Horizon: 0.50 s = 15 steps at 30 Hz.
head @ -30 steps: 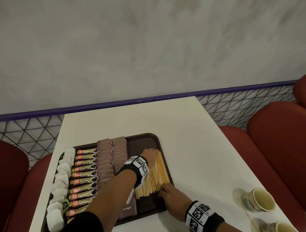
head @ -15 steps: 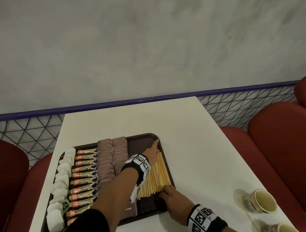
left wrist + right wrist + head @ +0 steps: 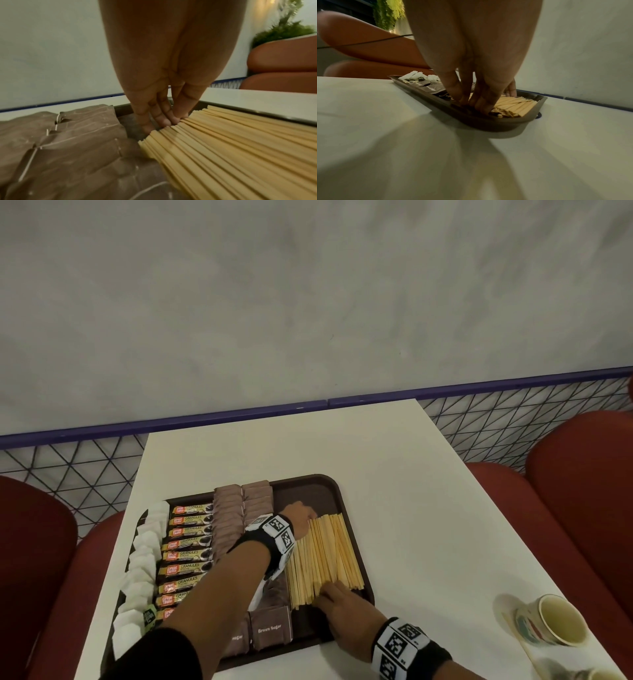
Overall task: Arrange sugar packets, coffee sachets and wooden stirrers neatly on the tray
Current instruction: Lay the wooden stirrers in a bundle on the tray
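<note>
A dark brown tray [image 3: 329,484] on the white table holds rows of white sugar packets [image 3: 144,546], coffee sachets [image 3: 188,542], brown sugar packets [image 3: 227,515] and a bed of wooden stirrers [image 3: 325,556]. My left hand [image 3: 301,517] presses straight fingers [image 3: 164,119] against the far ends of the stirrers [image 3: 231,142]. My right hand [image 3: 339,607] rests with straight fingers [image 3: 481,105] against the near ends of the stirrers [image 3: 515,104]. The stirrers lie between the two hands. Neither hand holds anything.
Paper cups [image 3: 555,625] stand at the table's near right corner. Red seats [image 3: 582,508] flank the table on both sides. A purple rail with wire mesh [image 3: 513,419] runs behind the table, below a grey wall. Bare tabletop [image 3: 428,508] lies right of the tray.
The left hand drew back from the tray's far corner and set its fingers on the stirrers' far ends. The right hand stayed at the near ends. The stirrers look more even.
</note>
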Available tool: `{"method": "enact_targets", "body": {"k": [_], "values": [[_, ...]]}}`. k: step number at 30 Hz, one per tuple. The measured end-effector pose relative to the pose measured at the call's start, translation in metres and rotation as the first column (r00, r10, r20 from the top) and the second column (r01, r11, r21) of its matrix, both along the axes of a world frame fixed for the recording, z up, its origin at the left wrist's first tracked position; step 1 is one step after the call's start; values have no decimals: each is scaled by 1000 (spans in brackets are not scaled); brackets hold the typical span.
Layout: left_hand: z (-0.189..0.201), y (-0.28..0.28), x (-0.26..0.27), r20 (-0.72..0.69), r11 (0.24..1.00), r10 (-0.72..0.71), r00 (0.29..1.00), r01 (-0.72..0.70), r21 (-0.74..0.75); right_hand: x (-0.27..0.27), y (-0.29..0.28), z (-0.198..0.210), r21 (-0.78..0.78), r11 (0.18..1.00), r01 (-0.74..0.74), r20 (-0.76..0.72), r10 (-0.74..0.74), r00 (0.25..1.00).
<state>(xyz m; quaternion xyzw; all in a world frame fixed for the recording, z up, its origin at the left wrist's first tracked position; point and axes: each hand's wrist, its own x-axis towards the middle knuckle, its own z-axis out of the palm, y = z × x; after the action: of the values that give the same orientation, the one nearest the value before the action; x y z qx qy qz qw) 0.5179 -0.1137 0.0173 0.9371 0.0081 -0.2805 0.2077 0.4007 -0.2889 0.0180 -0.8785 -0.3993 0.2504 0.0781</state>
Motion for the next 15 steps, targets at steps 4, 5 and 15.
{"method": "enact_targets", "body": {"k": [4,5,15], "values": [[-2,5,0,71,998,33,997,-36,52,1,6,3,28,999,-34,-2,34,999],[-2,6,-1,69,996,32,997,-37,76,-1,8,4,33,998,-61,1,61,998],[-3,8,-5,71,984,33,997,-44,174,-4,24,8,-19,992,-126,5,126,992]]}}
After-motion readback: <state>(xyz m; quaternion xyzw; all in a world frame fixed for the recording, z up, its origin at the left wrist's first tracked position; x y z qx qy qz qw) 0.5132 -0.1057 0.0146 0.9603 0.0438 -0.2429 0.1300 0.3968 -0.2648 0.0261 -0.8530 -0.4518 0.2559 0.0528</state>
